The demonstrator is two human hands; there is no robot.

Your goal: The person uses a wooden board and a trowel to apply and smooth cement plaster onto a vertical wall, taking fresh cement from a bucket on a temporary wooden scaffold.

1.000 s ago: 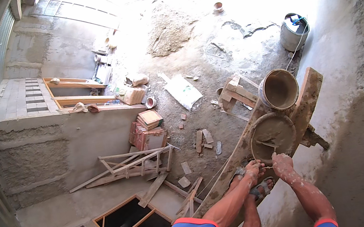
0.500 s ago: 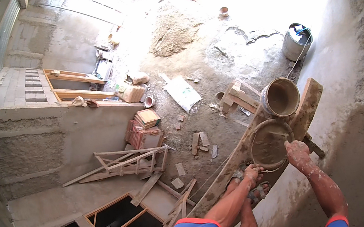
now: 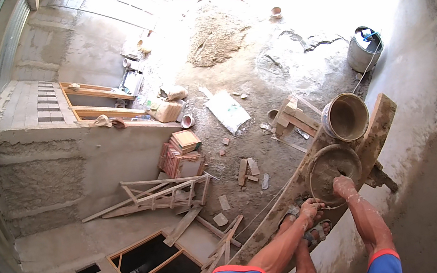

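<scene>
I stand in sandals (image 3: pixel 316 233) on a narrow mortar-smeared plank (image 3: pixel 378 115), high above the floor. A bucket of wet grey mortar (image 3: pixel 322 168) sits on it at my hands. My left hand (image 3: pixel 312 207) is closed on the wire handle at the bucket's near left. My right hand (image 3: pixel 344 186), spattered with mortar, is closed on a tool, apparently a trowel, whose end is sunk in the mortar. A second, plastered bucket (image 3: pixel 344 117) stands just beyond on the plank.
Plastered wall (image 3: pixel 432 170) along my right. Below lie a drum with hose (image 3: pixel 364 54), sand pile (image 3: pixel 214 39), white sack (image 3: pixel 225 109), tile stack (image 3: pixel 179 160), wooden trestles (image 3: pixel 170 193) and scrap boards. At lower left are window frames (image 3: pixel 154 269) in a wall.
My right hand moved right along the bucket's rim half a second ago and is now back nearer its middle, stirring the mortar. My left hand stays at the handle; the view has shifted slightly.
</scene>
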